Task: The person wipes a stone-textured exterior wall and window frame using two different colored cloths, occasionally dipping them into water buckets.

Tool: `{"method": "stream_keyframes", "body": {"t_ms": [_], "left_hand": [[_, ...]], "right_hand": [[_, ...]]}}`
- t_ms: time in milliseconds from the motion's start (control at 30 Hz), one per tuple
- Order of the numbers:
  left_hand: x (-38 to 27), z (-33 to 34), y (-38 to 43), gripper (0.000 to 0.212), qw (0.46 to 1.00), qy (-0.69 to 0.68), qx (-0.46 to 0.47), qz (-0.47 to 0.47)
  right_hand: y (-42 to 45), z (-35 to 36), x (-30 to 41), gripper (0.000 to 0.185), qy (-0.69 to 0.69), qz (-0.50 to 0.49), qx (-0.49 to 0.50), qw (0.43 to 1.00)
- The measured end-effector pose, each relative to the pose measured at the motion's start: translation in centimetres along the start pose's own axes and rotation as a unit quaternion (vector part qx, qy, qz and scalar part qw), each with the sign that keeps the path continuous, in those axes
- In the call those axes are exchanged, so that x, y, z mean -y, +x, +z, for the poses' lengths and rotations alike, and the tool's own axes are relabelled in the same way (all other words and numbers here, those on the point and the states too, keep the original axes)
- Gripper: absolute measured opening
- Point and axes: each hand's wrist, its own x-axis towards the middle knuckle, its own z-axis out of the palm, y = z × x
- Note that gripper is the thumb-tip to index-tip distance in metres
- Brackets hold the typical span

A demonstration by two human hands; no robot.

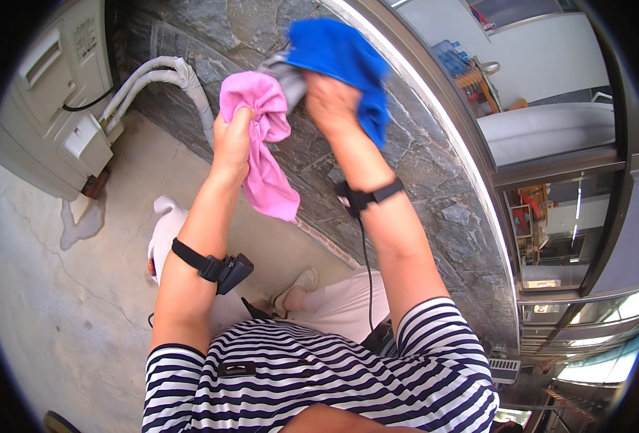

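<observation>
A bunched pink ribbed cloth point(272, 178) is gripped in my left hand point(233, 139), its loose tail hanging toward the ground. My right hand point(332, 103) is blurred and holds a blue cloth point(336, 46) that drapes over and past the fingers. Between the two hands a grey cloth point(288, 76) shows, partly covered by the blue one; whether the right hand grips it too is unclear. Both hands are raised in front of a grey stone-clad wall point(428, 178).
An outdoor air-conditioner unit point(49, 103) with wrapped pipes point(160, 70) stands at the left. Along the right runs a framed window point(547, 135), with water bottles point(449, 57) behind the glass. The concrete floor point(70, 292) is cracked, with a wet-looking patch point(83, 222).
</observation>
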Motion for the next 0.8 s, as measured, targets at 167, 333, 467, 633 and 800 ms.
{"method": "stream_keyframes", "body": {"t_ms": [167,333,467,633,800], "left_hand": [[0.8,-0.5,1.6,0.023,0.993,0.025,-0.061,0.094],[-0.8,-2.7,1.9,0.026,0.988,0.074,-0.083,0.103],[-1.9,-2.6,0.9,0.03,0.991,0.055,-0.083,0.09],[-1.7,-2.4,0.1,0.025,0.991,-0.052,-0.099,0.068],[-0.9,-0.7,-0.7,0.023,0.987,-0.094,-0.122,0.05]], "right_hand": [[1.8,4.2,1.4,0.032,-0.003,-0.109,0.064,0.992],[-4.3,-3.8,-0.7,0.037,-0.019,-0.2,0.215,0.956],[-13.6,-16.3,-4.2,0.045,-0.074,-0.145,0.333,0.929],[-25.3,-28.8,-10.2,0.036,-0.207,-0.065,0.345,0.913],[-26.6,-26.9,-10.6,0.03,-0.171,-0.057,0.319,0.93]]}}
